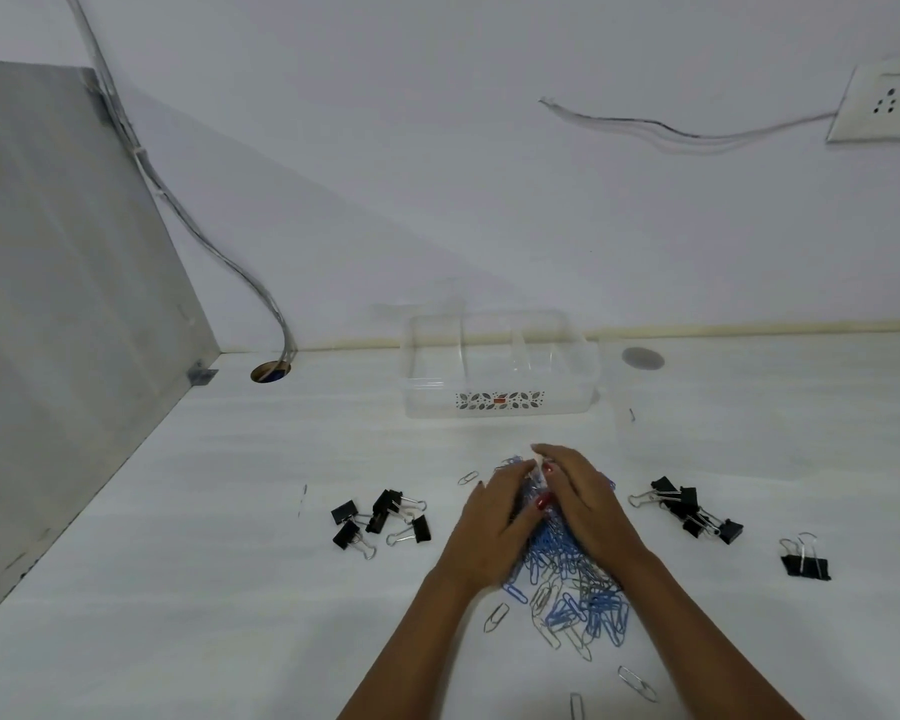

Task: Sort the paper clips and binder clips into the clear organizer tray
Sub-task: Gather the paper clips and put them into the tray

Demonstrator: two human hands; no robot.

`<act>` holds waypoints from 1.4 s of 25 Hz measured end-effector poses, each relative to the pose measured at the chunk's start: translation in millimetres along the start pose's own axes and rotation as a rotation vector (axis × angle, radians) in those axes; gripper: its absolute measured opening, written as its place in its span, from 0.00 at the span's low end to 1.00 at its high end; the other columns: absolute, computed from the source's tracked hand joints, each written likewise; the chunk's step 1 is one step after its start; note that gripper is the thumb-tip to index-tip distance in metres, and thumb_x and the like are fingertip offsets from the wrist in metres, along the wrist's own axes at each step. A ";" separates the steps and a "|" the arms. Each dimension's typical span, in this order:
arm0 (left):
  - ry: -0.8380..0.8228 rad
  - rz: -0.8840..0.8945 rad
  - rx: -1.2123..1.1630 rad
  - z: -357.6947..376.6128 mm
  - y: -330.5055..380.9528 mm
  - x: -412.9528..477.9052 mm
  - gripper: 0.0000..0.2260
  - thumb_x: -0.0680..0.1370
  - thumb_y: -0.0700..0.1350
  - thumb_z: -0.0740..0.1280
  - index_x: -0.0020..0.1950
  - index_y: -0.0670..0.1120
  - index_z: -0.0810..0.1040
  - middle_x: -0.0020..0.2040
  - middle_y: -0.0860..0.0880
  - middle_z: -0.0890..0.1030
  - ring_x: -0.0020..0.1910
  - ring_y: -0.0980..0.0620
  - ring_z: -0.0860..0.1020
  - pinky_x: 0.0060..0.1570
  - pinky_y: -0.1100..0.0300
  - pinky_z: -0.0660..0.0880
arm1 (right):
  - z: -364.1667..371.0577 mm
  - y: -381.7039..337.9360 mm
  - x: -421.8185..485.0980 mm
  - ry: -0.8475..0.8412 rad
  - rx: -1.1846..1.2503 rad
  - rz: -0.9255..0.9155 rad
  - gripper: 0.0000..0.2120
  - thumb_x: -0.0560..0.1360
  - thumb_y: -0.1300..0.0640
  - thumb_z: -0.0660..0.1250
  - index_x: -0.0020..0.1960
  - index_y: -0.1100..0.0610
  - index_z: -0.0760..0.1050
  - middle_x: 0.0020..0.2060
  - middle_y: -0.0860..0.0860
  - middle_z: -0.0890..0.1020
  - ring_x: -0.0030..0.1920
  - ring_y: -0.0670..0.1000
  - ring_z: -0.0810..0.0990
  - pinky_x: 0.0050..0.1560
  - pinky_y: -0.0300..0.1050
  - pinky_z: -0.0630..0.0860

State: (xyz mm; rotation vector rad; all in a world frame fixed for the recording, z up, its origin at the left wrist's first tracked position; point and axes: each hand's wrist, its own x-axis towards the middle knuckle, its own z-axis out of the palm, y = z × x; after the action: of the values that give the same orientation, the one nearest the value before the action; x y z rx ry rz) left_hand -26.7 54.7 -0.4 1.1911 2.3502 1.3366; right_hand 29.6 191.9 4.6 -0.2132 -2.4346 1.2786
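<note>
**Both hands cupped around the paper clip heap, tray not yet filled**

Just below the centre of the frame, the person's left hand [500,517] and right hand [585,498] are pressed in from either side of the pile of paper clips [572,589], fingers curved and fingertips nearly meeting at the far end. The hands appear to be scooping or bunching the blue and silver clips together, most likely so that a large share can be lifted in one go instead of clip by clip. Whether any clips are already gripped between the palms cannot be told, since the hands hide that part of the heap. A few loose clips lie apart from the heap toward the bottom edge.

The binder clips sit in three groups on the white table [230,563]: a left cluster [380,519] at centre-left, a right cluster [692,509] at centre-right, and a lone pair [805,561] farther right (all well apart from the hands).

The clear organizer tray [497,366] stands above the hands in the frame, near the wall. Its dividers mark out compartments, and all of them look empty, though the clear plastic makes that hard to confirm.
</note>
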 end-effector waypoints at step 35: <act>0.261 -0.046 -0.411 -0.5 13.6 -61.1 0.17 0.70 0.59 0.58 0.52 0.53 0.77 0.50 0.53 0.81 0.51 0.62 0.78 0.50 0.72 0.72 | -16.4 -10.8 -102.9 -0.337 -0.589 -0.108 0.52 0.56 0.21 0.59 0.72 0.37 0.40 0.75 0.41 0.43 0.74 0.44 0.39 0.73 0.49 0.38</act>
State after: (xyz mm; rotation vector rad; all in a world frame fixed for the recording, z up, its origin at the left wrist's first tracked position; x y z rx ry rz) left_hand 20.9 14.0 -2.5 0.8798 2.0880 1.9373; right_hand 130.9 166.8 -5.1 -0.0157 -3.0144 0.5542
